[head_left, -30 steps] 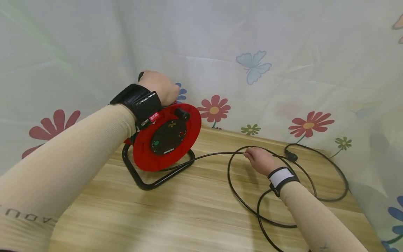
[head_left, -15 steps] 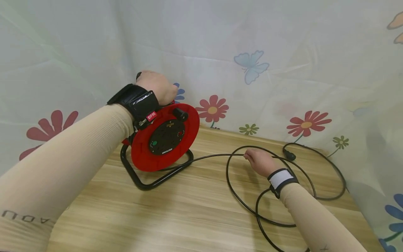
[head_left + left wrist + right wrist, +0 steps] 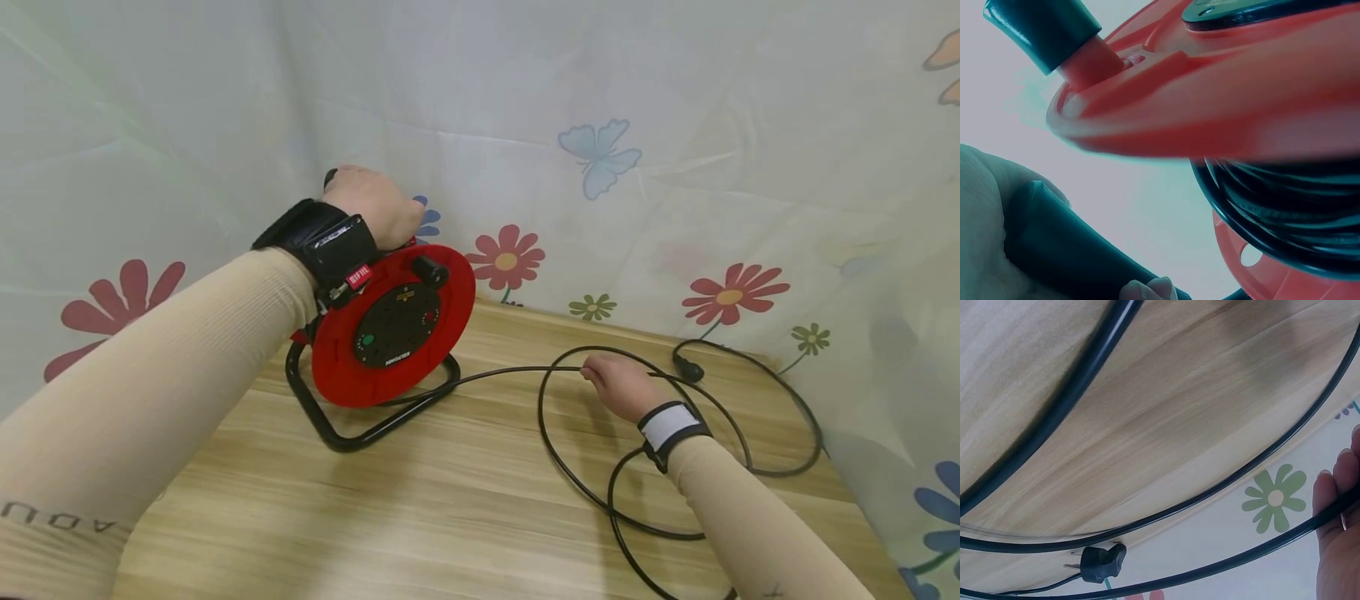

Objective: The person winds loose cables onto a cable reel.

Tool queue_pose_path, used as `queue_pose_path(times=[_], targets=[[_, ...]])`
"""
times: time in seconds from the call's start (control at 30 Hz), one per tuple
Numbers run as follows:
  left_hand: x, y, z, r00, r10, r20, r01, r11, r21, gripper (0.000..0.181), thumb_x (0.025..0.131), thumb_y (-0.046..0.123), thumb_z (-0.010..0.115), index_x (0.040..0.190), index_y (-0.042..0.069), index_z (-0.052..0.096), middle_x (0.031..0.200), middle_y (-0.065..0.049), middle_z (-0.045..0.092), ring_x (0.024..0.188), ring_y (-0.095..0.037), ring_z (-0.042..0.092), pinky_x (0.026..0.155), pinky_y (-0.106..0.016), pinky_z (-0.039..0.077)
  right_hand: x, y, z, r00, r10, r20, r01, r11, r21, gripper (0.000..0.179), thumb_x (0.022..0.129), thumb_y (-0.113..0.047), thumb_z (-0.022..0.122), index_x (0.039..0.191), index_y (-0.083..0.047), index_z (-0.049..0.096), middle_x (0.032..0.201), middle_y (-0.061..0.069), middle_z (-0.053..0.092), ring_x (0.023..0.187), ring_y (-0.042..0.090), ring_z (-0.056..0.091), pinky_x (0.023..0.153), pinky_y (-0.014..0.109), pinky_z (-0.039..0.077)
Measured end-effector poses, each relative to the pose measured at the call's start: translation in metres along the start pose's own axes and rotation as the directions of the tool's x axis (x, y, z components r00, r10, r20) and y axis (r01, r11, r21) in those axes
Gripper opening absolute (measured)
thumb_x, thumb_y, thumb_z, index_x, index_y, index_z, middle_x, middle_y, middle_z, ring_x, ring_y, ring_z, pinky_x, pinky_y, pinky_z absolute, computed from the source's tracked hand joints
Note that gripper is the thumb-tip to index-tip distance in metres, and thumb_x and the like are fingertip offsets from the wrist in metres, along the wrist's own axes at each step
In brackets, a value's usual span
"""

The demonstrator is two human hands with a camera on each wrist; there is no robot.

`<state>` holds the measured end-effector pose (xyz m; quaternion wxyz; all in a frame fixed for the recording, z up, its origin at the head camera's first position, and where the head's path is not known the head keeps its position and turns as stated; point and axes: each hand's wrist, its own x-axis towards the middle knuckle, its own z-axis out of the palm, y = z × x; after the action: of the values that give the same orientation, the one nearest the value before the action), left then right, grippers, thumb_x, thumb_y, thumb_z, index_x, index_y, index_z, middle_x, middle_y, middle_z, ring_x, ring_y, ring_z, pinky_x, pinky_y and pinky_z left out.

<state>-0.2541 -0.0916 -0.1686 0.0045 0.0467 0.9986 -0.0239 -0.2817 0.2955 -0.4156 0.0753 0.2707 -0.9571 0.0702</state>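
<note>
A red cable reel with a black centre panel stands upright on its black tube stand. My left hand grips its black top handle, fingers wrapped round the bar in the left wrist view. From the reel's foot a black cable runs right to my right hand, which holds it between thumb and fingers. In the right wrist view the cord crosses the curled fingers. More cable is wound on the drum. A black crank knob sticks out from the reel's face.
Loose loops of cable lie on the wood-grain surface around and under my right forearm. The cable's black plug lies near the back edge. A white sheet printed with flowers and butterflies hangs behind and along both sides.
The head view has shifted a little, so the scene sits slightly further left. Both hands keep their holds on the handle and the cable, and the reel has not visibly turned.
</note>
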Motion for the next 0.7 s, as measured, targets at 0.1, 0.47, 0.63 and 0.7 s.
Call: queue_pose_path(times=[0.1,0.47,0.63,0.7], targets=[[0.0003,-0.0014,0.0012,1.000,0.026,-0.017,-0.026,1.000,-0.007,0.052,0.098,0.034,0.025,0.065,0.007,0.055,0.074,-0.011,0.054,0.078,-0.028,0.049,0.061,-0.033,0.033,-0.0011,-0.0006,0.0008,1.000,0.014,0.011,-0.014,1.000,0.008,0.017,0.096,-0.016,0.054,0.088,-0.006,0.064,0.071,0.002,0.058,0.063,0.014,0.049,0.059,0.036,0.044],[-0.0019,-0.0059,0.0032,0.999,0.030,0.024,-0.023,0.969,-0.247,0.041,0.094,0.032,0.033,0.093,-0.005,0.053,0.095,-0.019,0.050,0.093,-0.033,0.047,0.072,-0.039,0.045,-0.0046,-0.0006,0.0042,0.999,0.030,0.027,-0.030,1.000,0.008,0.018,0.097,-0.019,0.053,0.090,-0.007,0.065,0.072,0.000,0.059,0.065,0.014,0.050,0.061,0.036,0.045],[-0.0008,-0.0054,-0.0007,0.990,0.135,0.039,-0.126,0.975,-0.184,0.034,0.095,0.027,0.034,0.087,0.000,0.053,0.086,-0.015,0.052,0.087,-0.029,0.048,0.066,-0.035,0.040,-0.0090,0.0022,0.0028,0.998,0.047,0.035,-0.048,0.999,0.016,0.019,0.097,-0.020,0.053,0.092,-0.007,0.065,0.074,0.002,0.061,0.066,0.014,0.051,0.062,0.037,0.046],[0.0007,-0.0054,-0.0024,0.979,0.197,0.057,-0.190,0.976,-0.107,0.030,0.095,0.024,0.036,0.090,-0.001,0.053,0.086,-0.016,0.051,0.086,-0.030,0.048,0.066,-0.035,0.042,-0.0101,0.0023,0.0024,0.998,0.052,0.035,-0.053,0.998,0.019,0.019,0.097,-0.020,0.053,0.092,-0.007,0.065,0.075,0.002,0.062,0.066,0.014,0.052,0.062,0.037,0.046]])
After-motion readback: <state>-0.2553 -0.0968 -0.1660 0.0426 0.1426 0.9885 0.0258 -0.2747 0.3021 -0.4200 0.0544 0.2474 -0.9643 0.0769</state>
